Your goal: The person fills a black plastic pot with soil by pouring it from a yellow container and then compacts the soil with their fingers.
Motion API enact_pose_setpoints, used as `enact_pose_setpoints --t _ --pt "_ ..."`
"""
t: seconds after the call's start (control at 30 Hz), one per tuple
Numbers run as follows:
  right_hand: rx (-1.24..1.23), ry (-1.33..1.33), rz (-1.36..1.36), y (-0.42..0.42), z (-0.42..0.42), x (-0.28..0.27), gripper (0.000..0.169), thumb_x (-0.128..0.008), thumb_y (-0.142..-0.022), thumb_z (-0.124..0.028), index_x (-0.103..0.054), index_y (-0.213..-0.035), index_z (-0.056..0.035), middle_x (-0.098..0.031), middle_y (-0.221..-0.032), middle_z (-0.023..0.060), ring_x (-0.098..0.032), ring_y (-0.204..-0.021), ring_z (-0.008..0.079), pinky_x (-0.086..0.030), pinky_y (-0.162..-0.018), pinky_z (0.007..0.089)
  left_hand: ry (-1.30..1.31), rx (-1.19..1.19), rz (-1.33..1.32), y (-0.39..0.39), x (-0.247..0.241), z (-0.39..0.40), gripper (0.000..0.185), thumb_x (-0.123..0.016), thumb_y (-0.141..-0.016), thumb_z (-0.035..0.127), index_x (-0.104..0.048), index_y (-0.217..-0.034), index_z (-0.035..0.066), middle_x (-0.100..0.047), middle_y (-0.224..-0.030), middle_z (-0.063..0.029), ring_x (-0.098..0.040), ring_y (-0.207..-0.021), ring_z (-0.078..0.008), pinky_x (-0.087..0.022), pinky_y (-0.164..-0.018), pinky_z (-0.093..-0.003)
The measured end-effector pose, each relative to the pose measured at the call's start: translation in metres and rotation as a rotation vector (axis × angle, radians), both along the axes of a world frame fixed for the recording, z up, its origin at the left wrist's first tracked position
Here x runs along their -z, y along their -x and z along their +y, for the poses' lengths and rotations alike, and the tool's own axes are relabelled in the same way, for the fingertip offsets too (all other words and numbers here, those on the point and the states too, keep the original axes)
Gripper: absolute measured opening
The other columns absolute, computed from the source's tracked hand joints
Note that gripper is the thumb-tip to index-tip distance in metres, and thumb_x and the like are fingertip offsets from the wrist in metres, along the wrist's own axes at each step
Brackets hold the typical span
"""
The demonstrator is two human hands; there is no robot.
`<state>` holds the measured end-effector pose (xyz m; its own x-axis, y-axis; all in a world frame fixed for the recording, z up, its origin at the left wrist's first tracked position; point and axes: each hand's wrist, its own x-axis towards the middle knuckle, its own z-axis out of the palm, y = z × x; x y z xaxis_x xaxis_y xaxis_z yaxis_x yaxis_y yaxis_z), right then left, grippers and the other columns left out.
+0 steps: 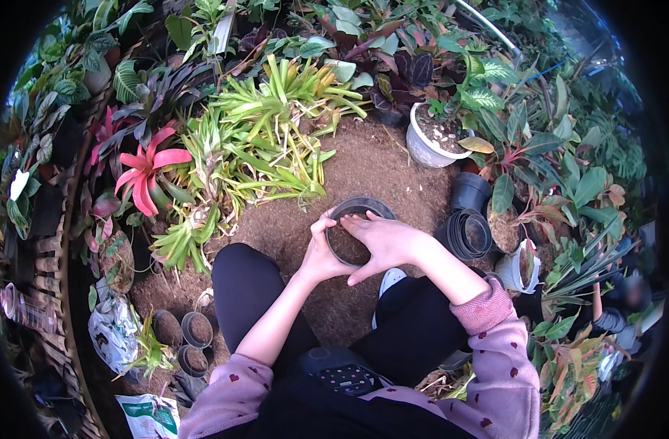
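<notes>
My left hand (319,251) grips the left side of a round black plastic pot (386,206), with its thumb up at the rim. Dark soil (350,248) shows inside the pot. My right hand (386,241) lies spread across the pot's right side, its fingertips reaching over the soil inside and its thumb pointing down toward the near rim. Whether those fingertips press on the soil is hard to tell. Beneath the pot, between my knees, is a heap of loose brown soil (274,224).
Uprooted green bromeliads (268,148) are piled at the far left of the soil. Nested black pots (466,233) and a white planter (430,145) stand right. Small soil-filled pots (197,329) sit lower left beside a plastic bag (112,326). Another person (614,321) is at far right.
</notes>
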<state>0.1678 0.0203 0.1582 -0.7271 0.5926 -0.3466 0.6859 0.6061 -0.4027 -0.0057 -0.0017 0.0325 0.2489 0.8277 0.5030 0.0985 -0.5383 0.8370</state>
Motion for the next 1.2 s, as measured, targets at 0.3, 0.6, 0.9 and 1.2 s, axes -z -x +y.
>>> enact_pose_setpoints --t 0.3,0.6,0.9,1.2 --pt "0.169 -0.008 0.38 -0.009 0.014 -0.049 0.058 -0.075 -0.076 -0.032 -0.059 -0.122 0.0002 -0.061 -0.119 0.0208 -0.06 -0.112 0.0319 -0.046 -0.096 0.0401 -0.019 -0.079 -0.048 0.002 -0.001 0.007 0.105 -0.096 -0.046 0.024 -0.02 -0.12 0.018 -0.037 -0.133 -0.0265 -0.045 -0.125 -0.0405 -0.037 -0.104 -0.0507" --pt "0.118 -0.085 0.015 -0.02 0.009 -0.024 0.03 -0.059 -0.083 -0.013 -0.066 -0.112 -0.0086 -0.067 -0.109 0.0156 -0.062 -0.11 0.028 -0.04 -0.101 0.0523 0.046 -0.128 -0.044 0.008 0.006 0.01 0.104 -0.096 -0.046 0.025 -0.022 -0.119 0.016 -0.038 -0.132 -0.0266 -0.045 -0.125 -0.0395 -0.038 -0.105 -0.0482" --pt "-0.036 -0.103 -0.275 -0.007 -0.011 -0.011 0.084 -0.06 -0.074 -0.063 -0.054 -0.13 -0.0001 -0.055 -0.132 0.0162 -0.046 -0.131 0.0269 0.002 -0.111 0.0673 -0.032 -0.092 -0.056 0.004 0.012 0.009 0.103 -0.096 -0.046 0.024 -0.022 -0.118 0.016 -0.035 -0.135 -0.0281 -0.044 -0.126 -0.0402 -0.039 -0.104 -0.0488" --pt "0.147 -0.29 0.323 -0.022 0.014 -0.025 0.029 -0.062 -0.086 -0.019 -0.066 -0.111 -0.0056 -0.066 -0.11 0.0122 -0.062 -0.105 0.0285 -0.037 -0.106 0.0472 0.062 -0.172 -0.022 0.008 0.0 0.012 0.104 -0.095 -0.047 0.024 -0.021 -0.119 0.015 -0.036 -0.134 -0.026 -0.049 -0.121 -0.0398 -0.041 -0.102 -0.0484"
